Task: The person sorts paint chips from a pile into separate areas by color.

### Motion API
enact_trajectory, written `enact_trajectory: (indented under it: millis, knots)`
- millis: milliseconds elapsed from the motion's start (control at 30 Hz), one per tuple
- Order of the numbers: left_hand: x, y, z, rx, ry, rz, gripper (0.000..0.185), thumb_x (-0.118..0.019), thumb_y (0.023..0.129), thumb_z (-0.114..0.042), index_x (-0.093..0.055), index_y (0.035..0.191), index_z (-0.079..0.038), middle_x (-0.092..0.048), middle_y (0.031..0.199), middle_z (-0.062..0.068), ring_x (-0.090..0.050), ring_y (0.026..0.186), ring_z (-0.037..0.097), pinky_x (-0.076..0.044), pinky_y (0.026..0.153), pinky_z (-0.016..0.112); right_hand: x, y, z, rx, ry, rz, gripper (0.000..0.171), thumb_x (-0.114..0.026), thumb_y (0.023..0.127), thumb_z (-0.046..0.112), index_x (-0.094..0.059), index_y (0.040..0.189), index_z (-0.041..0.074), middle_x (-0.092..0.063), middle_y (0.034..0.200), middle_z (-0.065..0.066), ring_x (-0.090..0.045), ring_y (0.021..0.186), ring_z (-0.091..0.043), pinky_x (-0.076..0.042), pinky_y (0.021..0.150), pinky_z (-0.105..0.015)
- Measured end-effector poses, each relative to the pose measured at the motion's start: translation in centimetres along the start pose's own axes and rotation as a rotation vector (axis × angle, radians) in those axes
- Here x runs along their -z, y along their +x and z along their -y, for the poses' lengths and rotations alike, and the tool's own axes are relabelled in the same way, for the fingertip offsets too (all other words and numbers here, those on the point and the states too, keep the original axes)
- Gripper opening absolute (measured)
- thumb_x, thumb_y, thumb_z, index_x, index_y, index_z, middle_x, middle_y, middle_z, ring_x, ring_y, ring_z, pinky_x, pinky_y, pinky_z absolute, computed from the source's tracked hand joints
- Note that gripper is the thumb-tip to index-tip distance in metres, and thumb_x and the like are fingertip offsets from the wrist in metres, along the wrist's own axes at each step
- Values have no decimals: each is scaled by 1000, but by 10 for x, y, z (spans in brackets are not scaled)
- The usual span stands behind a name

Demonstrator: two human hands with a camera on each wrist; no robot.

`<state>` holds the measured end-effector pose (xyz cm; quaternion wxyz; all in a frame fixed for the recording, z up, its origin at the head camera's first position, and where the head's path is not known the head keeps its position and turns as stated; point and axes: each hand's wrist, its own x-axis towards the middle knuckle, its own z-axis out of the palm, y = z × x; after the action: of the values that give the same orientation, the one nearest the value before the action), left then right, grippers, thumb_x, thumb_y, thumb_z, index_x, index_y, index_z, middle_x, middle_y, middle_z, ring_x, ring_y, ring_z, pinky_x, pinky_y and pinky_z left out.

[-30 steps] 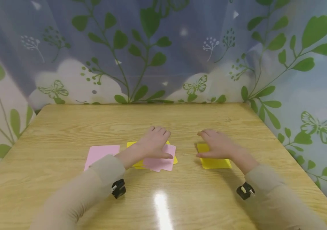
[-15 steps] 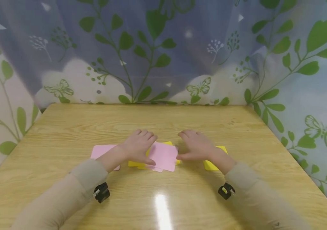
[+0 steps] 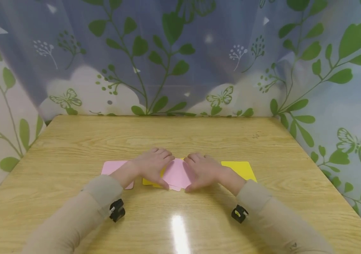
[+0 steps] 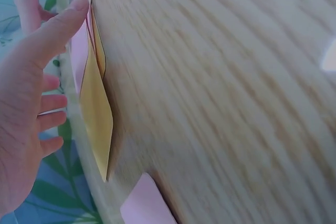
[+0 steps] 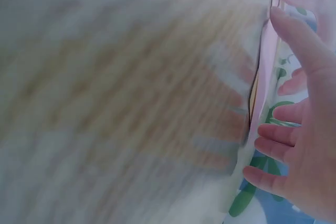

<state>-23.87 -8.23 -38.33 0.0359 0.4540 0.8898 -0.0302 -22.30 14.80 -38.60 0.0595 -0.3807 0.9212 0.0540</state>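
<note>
In the head view, a loose pile of square cards lies mid-table, with a pink card point(image 3: 178, 173) on top and a yellow card point(image 3: 148, 181) sticking out below it on the left. My left hand point(image 3: 152, 165) is at the pile's left side, thumb tip at the near edge. Opposite it, my right hand point(image 3: 205, 171) covers the pile's right side. The left wrist view shows the left thumb point(image 4: 65, 22) against the card edges, the other fingers point(image 4: 51, 121) extended beyond. Extended fingers point(image 5: 275, 135) also show in the right wrist view, beside the card edges.
A separate pink card point(image 3: 114, 167) lies left of the pile, partly under the left forearm. On the right, a yellow card point(image 3: 240, 170) lies behind the right wrist. Black wrist cameras point(image 3: 117, 210) hang below both sleeves. A leaf-patterned curtain point(image 3: 180, 70) stands behind the wooden table point(image 3: 180, 135).
My right hand has moved left from over the yellow card to the pile's right side. My left hand has shifted left, off the top of the pile to its left side.
</note>
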Motion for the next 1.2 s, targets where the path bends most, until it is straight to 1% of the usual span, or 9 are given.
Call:
enact_trajectory:
  millis: [133,267,500,700,933,1067,1200]
  knots:
    - [-1,3,-1,-1,14,16,95,-56,71,-73,-41,135,-4,-41,137,14,-35,127,29,-26,105,45,-3,0,2,-11,-21,17,90,-58,68,71,-42,131,8,-45,128,-8,-43,117,-24,-43,86,-41]
    - [-3,6,-2,8,26,33,94,-54,72,-74,-42,134,-5,-41,137,14,-35,127,29,-26,105,44,-5,0,2,-19,-30,18,88,-58,69,71,-43,129,8,-46,126,-8,-44,115,-23,-44,84,-39]
    - [-8,8,-2,13,-43,53,94,-54,73,-72,-40,137,-5,-38,141,16,-33,129,31,-23,107,46,-5,-2,1,-26,-2,17,85,-57,73,68,-43,129,6,-45,128,-11,-43,116,-25,-44,86,-42]
    - [-9,9,0,-8,-54,43,91,-54,75,-70,-40,137,-6,-39,139,15,-34,128,31,-23,107,46,-5,-1,1,-20,32,23,83,-58,74,66,-43,129,6,-44,127,-9,-43,113,-23,-42,86,-38]
    - [-7,9,0,-42,-31,-1,84,-55,77,-67,-44,133,-6,-46,132,13,-41,122,31,-27,104,44,-5,2,1,-12,39,13,81,-59,74,63,-43,129,6,-45,123,-9,-44,111,-23,-42,86,-37]
    - [-7,10,0,-28,-40,-4,84,-57,75,-67,-45,133,-8,-48,130,10,-42,121,27,-28,104,42,-4,2,2,-16,57,15,81,-61,74,62,-43,129,6,-44,123,-9,-43,111,-24,-41,87,-38]
    - [-8,11,-1,-25,-64,-7,85,-60,73,-66,-45,133,-8,-50,128,8,-43,119,26,-29,103,41,-4,2,3,-26,86,26,82,-62,73,60,-42,131,5,-44,125,-11,-42,112,-25,-41,89,-39]
